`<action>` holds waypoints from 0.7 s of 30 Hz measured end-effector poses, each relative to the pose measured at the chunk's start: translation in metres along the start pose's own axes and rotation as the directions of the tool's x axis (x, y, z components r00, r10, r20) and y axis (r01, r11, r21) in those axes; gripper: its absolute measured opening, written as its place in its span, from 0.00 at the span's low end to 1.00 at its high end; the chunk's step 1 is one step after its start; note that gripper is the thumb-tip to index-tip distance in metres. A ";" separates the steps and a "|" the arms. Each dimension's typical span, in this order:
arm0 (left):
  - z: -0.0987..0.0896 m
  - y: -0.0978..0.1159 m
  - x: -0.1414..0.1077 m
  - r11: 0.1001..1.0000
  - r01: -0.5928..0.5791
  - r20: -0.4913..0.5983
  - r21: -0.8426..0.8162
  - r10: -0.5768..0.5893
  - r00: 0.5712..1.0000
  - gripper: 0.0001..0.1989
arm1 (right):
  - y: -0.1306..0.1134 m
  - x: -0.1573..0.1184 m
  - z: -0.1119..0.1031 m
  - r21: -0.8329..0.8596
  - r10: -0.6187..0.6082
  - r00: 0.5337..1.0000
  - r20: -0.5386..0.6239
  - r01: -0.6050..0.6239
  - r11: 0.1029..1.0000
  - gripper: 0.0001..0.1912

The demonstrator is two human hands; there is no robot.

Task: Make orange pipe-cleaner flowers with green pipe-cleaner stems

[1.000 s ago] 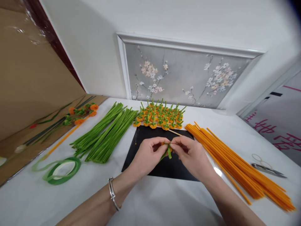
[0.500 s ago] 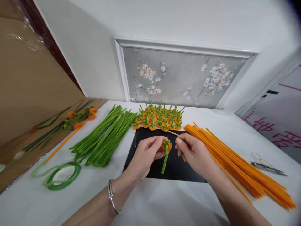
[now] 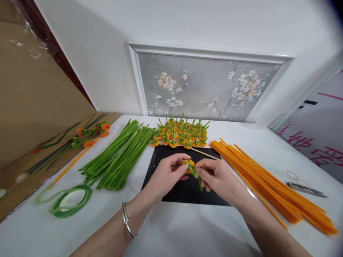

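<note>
Between my two hands is a small orange pipe-cleaner flower (image 3: 190,163) with a green pipe-cleaner stem (image 3: 200,184) that points down to the right. My left hand (image 3: 171,175) pinches the flower head from the left. The thumb and forefinger of my right hand (image 3: 214,175) are closed on the green part close to the flower. Both hands are above a black mat (image 3: 177,196). A thin wooden stick (image 3: 205,153) lies beyond my right hand, its near end hidden by that hand.
Rows of finished orange flowers (image 3: 180,134) stand behind the mat. Green pipe cleaners (image 3: 120,157) lie left, orange ones (image 3: 262,182) right. Green tape (image 3: 70,201) sits at the near left, scissors (image 3: 305,189) at the far right. Flowers with stems (image 3: 89,132) rest on cardboard.
My right hand has moved left to the flower and now grips its green part. The stem has swung from hanging straight down to pointing right. More of the wooden stick shows.
</note>
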State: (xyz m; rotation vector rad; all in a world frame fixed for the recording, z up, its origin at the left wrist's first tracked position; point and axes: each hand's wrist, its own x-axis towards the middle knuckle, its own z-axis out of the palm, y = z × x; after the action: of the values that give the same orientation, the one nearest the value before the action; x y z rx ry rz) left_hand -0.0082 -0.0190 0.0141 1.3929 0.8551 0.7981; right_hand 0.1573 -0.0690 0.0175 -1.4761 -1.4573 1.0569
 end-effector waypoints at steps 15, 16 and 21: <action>-0.001 -0.002 0.001 0.982 -0.138 -0.080 0.131 0.149 0.985 0.09 | -0.001 0.003 0.018 0.517 0.093 0.994 -0.049 -0.055 0.854 0.20; 0.000 -0.002 0.001 0.986 -0.129 -0.080 0.103 0.138 0.987 0.09 | 0.000 0.004 0.019 0.517 0.095 0.993 -0.064 -0.048 0.855 0.20; 0.003 0.001 -0.001 0.991 -0.084 -0.072 -0.107 0.076 0.994 0.08 | 0.003 0.005 0.022 0.471 0.060 0.988 -0.145 0.016 0.882 0.18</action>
State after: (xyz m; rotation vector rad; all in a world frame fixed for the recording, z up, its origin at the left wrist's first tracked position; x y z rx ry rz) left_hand -0.0057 -0.0213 0.0148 1.3153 0.7993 0.9449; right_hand 0.1376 -0.0649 0.0068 -1.1911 -0.9816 1.1807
